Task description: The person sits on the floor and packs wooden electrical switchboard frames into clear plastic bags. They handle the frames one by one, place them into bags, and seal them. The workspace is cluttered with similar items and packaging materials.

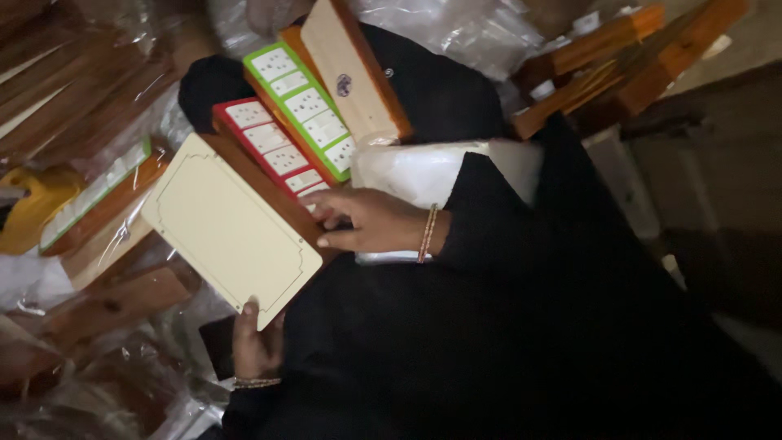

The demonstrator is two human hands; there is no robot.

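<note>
cream panel (228, 232): flat, grooved border | left hand (257, 346) fingers pinching its corner | right hand (366, 222) fingers spread on red-framed board (273, 143)

I note the cream panel (230, 230): smooth, matt, plastic-like. Switch boards (295, 124): brown wood bases, glossy plastic faces. Wrapping (423, 171): clear, shiny plastic film. Sleeve (505, 244): black matt cloth.

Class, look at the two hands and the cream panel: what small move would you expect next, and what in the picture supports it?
Probably the cream panel gets lowered onto the wooden edge beside the red-framed switch board. The left hand pinches the panel's lower corner, tilted, while the right hand rests fingers where panel and board meet, as if guiding it. This is only a judgement.
</note>
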